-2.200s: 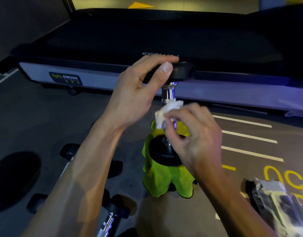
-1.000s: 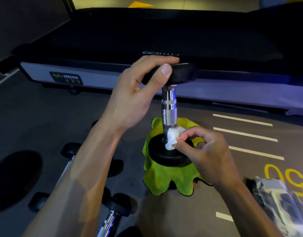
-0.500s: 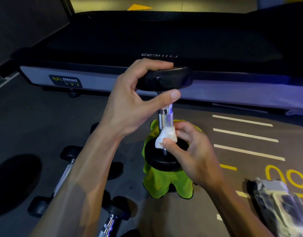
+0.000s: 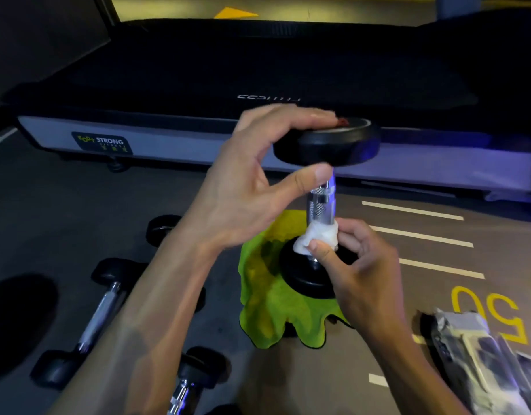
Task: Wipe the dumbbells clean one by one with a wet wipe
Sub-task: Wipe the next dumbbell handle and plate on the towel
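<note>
At twelve o'clock we see the treadmill (image 4: 258,70), the largest thing, lying across the floor (image 4: 64,220). At six o'clock of it, mid-frame, a dumbbell (image 4: 321,205) stands upright on a green cloth (image 4: 267,307). Our left hand (image 4: 243,187) grips its top head, fingers laid over the top, thumb beneath the rim. Our right hand (image 4: 354,271) pinches the wet wipe (image 4: 318,238), wrapped round the bottom of the chrome handle, just above the lower head. At eight o'clock two more dumbbells (image 4: 99,319) lie flat. At four o'clock lies a wipe packet (image 4: 479,363).
</note>
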### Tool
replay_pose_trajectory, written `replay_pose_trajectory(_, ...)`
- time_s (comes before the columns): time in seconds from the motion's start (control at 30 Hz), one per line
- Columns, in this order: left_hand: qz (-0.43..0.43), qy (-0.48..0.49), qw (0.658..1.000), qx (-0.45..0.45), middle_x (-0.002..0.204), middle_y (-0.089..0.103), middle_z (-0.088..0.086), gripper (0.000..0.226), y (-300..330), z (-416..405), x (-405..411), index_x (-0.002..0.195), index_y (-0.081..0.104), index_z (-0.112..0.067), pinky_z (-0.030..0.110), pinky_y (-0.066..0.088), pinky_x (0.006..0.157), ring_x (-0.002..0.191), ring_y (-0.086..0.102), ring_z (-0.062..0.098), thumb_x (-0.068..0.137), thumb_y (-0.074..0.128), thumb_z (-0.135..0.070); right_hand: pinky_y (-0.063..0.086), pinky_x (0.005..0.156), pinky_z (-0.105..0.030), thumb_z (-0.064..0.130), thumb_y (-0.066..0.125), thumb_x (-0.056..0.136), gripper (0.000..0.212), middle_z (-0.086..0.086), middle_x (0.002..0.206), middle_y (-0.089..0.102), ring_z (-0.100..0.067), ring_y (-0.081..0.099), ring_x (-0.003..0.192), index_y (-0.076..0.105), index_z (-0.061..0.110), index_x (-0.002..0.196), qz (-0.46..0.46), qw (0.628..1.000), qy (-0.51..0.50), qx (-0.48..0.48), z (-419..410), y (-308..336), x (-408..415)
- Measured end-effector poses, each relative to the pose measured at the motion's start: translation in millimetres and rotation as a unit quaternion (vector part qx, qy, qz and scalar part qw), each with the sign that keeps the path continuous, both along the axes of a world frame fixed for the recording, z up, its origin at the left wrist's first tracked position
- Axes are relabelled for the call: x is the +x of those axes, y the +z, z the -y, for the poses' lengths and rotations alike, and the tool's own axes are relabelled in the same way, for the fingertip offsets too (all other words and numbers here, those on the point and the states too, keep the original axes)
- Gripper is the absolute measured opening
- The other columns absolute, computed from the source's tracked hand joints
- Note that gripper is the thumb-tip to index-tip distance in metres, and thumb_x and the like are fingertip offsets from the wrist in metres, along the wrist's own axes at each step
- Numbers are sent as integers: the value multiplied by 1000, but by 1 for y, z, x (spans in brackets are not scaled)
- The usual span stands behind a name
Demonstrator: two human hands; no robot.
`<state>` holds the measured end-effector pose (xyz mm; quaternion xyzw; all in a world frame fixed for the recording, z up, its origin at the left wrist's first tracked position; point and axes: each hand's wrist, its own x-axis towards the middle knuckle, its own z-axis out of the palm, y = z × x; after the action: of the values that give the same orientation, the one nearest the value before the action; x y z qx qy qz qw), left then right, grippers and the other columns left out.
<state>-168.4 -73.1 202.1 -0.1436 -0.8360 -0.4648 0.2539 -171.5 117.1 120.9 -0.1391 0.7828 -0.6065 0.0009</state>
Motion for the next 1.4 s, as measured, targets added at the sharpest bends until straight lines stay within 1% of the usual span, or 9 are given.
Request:
replay_pose_trajectory(0.2,87,-40,992,87,134,66,8,36,4,4,-6,134,60,-12,25,47,105,124,62,10,98,65,-12,54,74,-16,19,82,88,21,25,87,78,3,74,84,73,37,95,20,999,29,20,-5,-3,-3)
replay_pose_trajectory(0.33,73,-34,992,98,136,66,5,25,5,1,-5,129,62,-13,23,46,106,127,61,8,104,60,-18,48,71,-8,21,81,89,26,35,85,74,10,71,84,70,44,91,13,994,70,83,-10,2,-6)
replay_pose_trajectory(0.43,68,-32,994,83,135,67,5,24,5,-3,-6,129,62,-10,22,45,104,122,62,5,106,60,-14,53,75,-19,37,80,89,8,24,87,77,5,72,85,75,34,94,-15,996,44,78,-3,19,-18)
replay_pose_trajectory(0.57,66,-32,994,77,132,68,10,22,8,-10,-10,127,63,-11,27,49,103,117,63,6,106,61,-14,59,82,-41,50,70,91,27,9,91,80,-9,75,86,75,25,102,-30,999,-20,26,9,32,-23)
replay_pose_trajectory(0.67,66,-23,994,81,130,70,11,20,8,-12,-11,124,65,-15,35,50,104,114,64,9,105,63,-15,56,71,-35,42,68,90,22,10,87,79,-2,69,69,74,28,106,-24,998,-6,53,3,20,-11)
replay_pose_trajectory(0.8,63,-3,993,96,121,73,10,19,8,-15,-13,122,68,-13,25,51,97,105,63,6,103,67,-15,59,80,-43,39,81,85,19,13,88,78,-11,73,86,75,31,102,14,990,3,137,-6,6,-2)
replay_pose_trajectory(1.0,58,11,993,106,114,75,11,19,10,-20,-15,120,71,-11,17,50,89,96,66,0,101,71,-15,50,85,-34,65,88,65,89,16,124,47,-6,54,101,48,30,136,-123,977,-129,121,9,24,-18)
replay_pose_trajectory(1.17,55,7,992,112,114,75,11,18,9,-19,-16,118,71,-12,19,51,89,98,66,2,100,71,-16,50,62,-45,37,83,81,35,11,67,45,-18,48,64,50,35,93,-223,956,-103,162,11,7,-5)
replay_pose_trajectory(1.4,55,7,991,118,112,76,5,17,8,-19,-18,116,72,-17,21,53,90,98,67,3,100,72,-18,52,64,-46,15,76,79,20,4,60,51,-20,54,60,61,28,84,-245,956,-84,134,17,17,-13)
